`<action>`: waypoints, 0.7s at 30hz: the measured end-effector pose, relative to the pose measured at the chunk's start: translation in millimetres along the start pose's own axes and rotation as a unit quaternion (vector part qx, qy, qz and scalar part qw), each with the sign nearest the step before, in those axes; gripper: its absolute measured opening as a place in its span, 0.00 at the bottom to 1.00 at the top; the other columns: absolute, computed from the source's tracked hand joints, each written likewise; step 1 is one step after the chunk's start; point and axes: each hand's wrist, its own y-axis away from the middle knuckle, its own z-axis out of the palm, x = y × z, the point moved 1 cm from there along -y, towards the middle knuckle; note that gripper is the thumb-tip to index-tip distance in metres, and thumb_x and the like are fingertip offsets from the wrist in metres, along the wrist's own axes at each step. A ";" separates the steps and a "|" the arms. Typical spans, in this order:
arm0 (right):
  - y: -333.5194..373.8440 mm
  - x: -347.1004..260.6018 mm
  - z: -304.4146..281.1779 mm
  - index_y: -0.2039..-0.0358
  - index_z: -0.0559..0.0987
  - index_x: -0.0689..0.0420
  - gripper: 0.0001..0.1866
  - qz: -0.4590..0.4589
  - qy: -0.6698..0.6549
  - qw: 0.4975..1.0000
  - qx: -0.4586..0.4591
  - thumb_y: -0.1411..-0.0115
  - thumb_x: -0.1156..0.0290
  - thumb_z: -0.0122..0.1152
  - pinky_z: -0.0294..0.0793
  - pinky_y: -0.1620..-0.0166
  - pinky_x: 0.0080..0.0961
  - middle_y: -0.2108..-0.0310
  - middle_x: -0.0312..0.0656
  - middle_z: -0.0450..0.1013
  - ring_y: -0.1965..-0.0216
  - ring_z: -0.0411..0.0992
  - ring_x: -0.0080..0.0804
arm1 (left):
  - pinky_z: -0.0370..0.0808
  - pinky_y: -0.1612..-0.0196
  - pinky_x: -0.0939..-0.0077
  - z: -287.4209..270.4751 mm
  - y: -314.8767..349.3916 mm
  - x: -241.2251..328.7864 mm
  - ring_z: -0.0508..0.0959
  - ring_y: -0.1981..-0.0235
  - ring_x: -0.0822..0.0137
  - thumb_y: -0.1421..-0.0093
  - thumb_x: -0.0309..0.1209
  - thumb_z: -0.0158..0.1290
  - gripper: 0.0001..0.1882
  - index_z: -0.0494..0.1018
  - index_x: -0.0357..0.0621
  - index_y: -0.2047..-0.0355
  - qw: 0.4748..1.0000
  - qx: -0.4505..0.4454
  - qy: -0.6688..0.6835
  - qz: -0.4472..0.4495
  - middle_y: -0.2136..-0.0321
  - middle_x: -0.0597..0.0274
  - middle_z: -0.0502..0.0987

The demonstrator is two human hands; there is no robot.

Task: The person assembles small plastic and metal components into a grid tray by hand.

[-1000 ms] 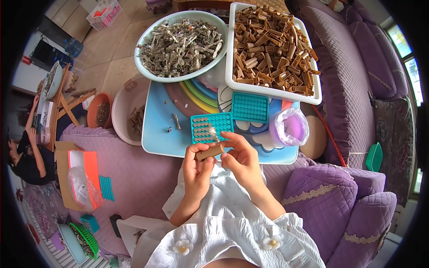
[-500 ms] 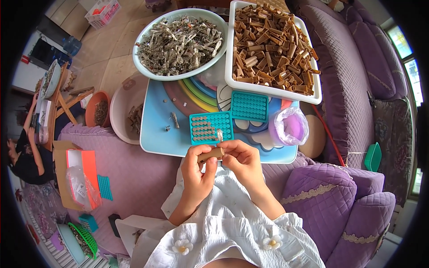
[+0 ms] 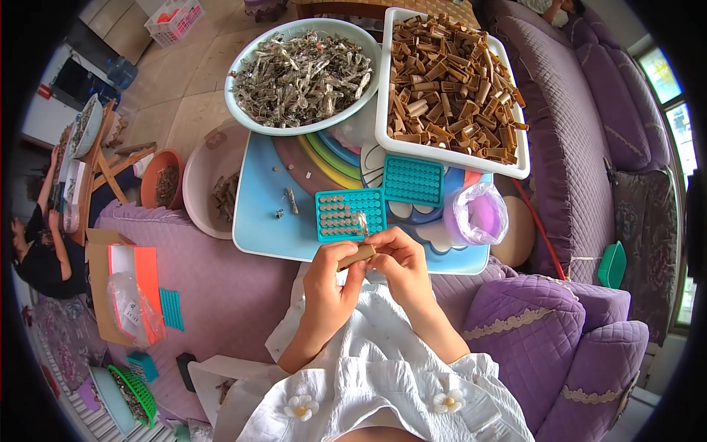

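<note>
My left hand (image 3: 325,287) is closed round a short brown tube (image 3: 356,258), thumb below and fingers above. The fingers of my right hand (image 3: 405,269) are pinched together at the tube's right end. A crinkled, shiny, silvery strip (image 3: 361,222) sticks up from between my fingertips; its lower end is hidden. Just beyond my hands lies a teal tray (image 3: 376,210) with round wells, its left part filled with small grey-brown discs. A second teal tray (image 3: 413,180) sits behind it to the right, without discs.
On the low blue table (image 3: 258,232) lie a loose silvery piece (image 3: 292,201) and small bits. Behind stand a round basin (image 3: 230,92) of silvery strips and a white bin (image 3: 381,118) of brown tubes. A bag-lined purple tub (image 3: 480,214) is right. Another person (image 3: 48,250) sits far left.
The brown tube has tilted, its right end now higher. My hands stay close together around it, with small finger shifts. The whole view has moved slightly.
</note>
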 end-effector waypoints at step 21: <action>-0.9 9.0 5.6 0.70 0.67 0.64 0.10 -0.009 0.021 0.998 0.060 0.54 0.85 0.39 0.64 0.69 0.13 0.74 0.35 0.66 0.73 0.63 0.16 | 0.68 0.74 0.75 8.6 -0.4 -8.4 0.72 0.75 0.62 0.52 0.18 0.48 0.09 0.66 0.37 0.68 0.999 -0.009 -0.051 0.018 0.73 0.56 0.70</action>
